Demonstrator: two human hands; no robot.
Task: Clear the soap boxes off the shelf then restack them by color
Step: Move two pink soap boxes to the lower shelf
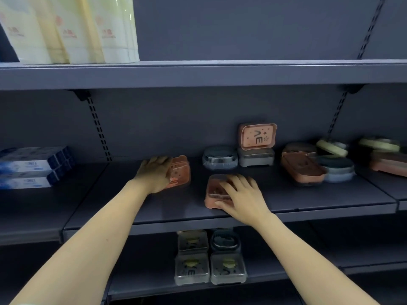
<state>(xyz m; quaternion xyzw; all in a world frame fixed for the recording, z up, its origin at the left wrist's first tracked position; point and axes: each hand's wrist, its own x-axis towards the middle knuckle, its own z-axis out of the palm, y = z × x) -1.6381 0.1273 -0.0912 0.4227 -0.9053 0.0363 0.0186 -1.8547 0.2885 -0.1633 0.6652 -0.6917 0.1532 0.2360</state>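
Observation:
On the middle shelf (308, 199) my left hand (154, 172) grips a pink soap box (179, 171) from its left side. My right hand (240, 194) lies on top of a second pink soap box (214, 191) near the shelf's front edge, thumb curled round its front. Behind them stand a grey round soap box (220, 157) and a grey box (256, 158) with a pink box (257, 136) leaning upright on it. Further right is a heap of pink, grey and cream soap boxes (308, 164).
Several grey soap boxes (210, 258) sit on the lower shelf below my hands. Blue-and-white cartons (33, 166) are stacked at the left of the middle shelf. Pale refill pouches (72, 29) stand on the top shelf. More boxes (385, 157) lie at the far right.

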